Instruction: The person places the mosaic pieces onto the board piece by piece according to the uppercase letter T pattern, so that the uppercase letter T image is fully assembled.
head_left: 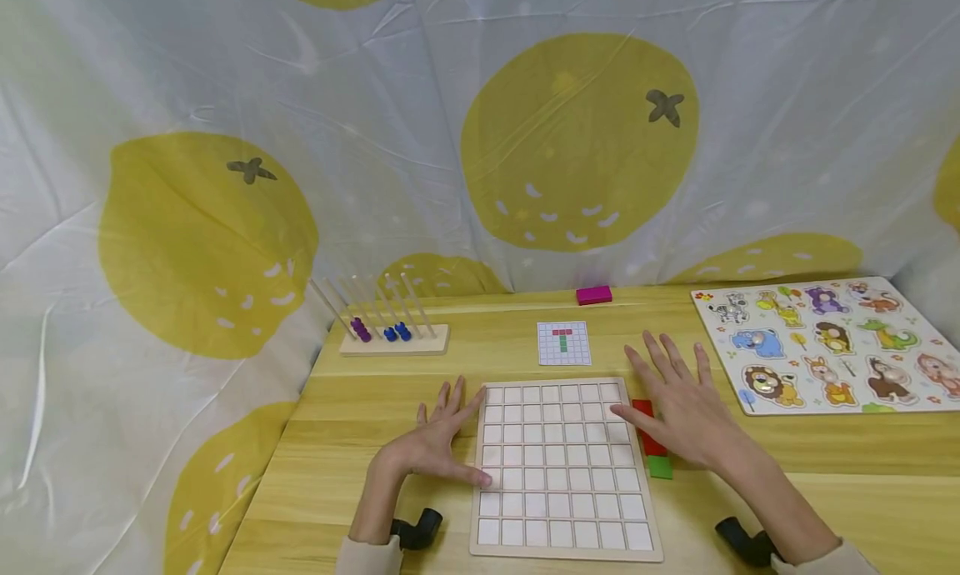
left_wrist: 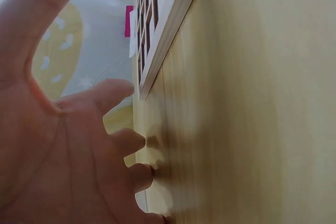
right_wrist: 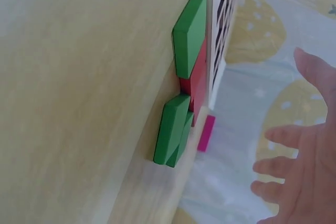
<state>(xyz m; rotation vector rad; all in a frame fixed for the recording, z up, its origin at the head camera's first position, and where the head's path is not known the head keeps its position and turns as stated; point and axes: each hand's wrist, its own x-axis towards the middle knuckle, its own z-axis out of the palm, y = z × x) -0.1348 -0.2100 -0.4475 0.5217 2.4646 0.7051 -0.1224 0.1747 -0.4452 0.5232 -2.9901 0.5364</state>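
Note:
A wooden grid board [head_left: 566,552] with white square cells lies flat before me. Beside its left edge my left hand [head_left: 431,448] is spread, the thumb reaching over the lower left cells and the fingertips down at the table. My right hand [head_left: 690,412] hovers at the right edge with spread fingers, its thumb over the board's rim. Neither hand holds anything. Under the right hand, red tiles [head_left: 642,408] and a green tile [head_left: 660,467] line the board's right side. The right wrist view shows more green tiles [right_wrist: 171,129] near the red ones [right_wrist: 198,85], partly hidden from the head view.
Behind the board lies a pattern card [head_left: 564,356] with a red and green T. A magenta block [head_left: 594,295] sits farther back. At back left stands a peg rack [head_left: 420,343] with purple and blue beads; an animal puzzle board [head_left: 798,346] lies right. A lemon-print curtain [head_left: 375,183] hangs behind.

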